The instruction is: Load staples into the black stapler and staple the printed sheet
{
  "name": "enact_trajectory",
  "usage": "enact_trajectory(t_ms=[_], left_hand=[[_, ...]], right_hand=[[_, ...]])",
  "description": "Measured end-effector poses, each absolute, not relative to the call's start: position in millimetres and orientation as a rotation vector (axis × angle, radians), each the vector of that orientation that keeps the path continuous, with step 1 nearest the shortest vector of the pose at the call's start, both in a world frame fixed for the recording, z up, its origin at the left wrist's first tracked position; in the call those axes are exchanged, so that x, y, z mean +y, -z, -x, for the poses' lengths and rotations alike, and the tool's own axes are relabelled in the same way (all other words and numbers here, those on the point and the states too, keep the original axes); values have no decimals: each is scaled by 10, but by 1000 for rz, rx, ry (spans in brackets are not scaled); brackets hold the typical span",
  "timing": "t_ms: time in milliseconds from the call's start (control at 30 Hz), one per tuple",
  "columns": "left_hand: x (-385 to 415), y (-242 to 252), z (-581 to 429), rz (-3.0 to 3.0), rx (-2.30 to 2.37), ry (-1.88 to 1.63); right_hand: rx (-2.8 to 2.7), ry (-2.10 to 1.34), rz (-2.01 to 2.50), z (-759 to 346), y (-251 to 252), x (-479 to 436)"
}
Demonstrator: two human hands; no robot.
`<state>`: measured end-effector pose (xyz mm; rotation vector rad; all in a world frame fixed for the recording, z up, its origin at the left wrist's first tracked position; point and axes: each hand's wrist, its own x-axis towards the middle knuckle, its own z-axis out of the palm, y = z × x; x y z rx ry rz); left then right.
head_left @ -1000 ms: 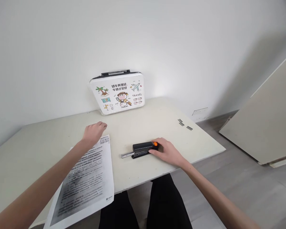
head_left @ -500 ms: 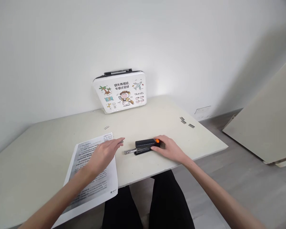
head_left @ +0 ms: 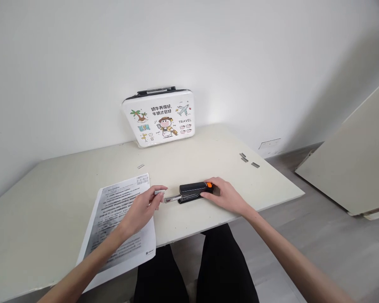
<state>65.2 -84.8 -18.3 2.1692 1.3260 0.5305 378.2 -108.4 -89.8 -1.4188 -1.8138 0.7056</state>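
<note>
A black stapler [head_left: 191, 191] with an orange rear tab lies on the white table [head_left: 50, 198], its metal staple tray pulled out toward the left. My right hand [head_left: 225, 195] rests closed on its rear end. My left hand [head_left: 145, 206] pinches a small strip of staples [head_left: 158, 192] just left of the tray's tip. Under my left wrist lies a printed sheet of paper [head_left: 120, 223].
A white carry case [head_left: 159, 118] with cartoon travel pictures leans against the wall at the back. Loose staple strips lie at the right [head_left: 248, 159] and one near the middle left [head_left: 140, 166]. A pale board [head_left: 350, 164] leans at the right. The table's front edge is near my legs.
My left hand moved from the far side of the paper to the stapler's tray, now pinching a staple strip. The right hand stayed on the stapler.
</note>
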Motion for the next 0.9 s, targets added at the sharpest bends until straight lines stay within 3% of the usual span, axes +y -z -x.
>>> enact_trajectory(t_ms=[267, 500, 900], left_hand=[[-844, 274, -560, -2306, 1353, -516], [-833, 404, -585, -2595, 1190, -754], [-838, 465, -691, -2534, 1191, -657]], right_hand=[[-1816, -691, 1416, -3792, 948, -1064], [-1808, -699, 1408, -3787, 937, -1066], [-1820, -691, 1401, -3795, 942, -1064]])
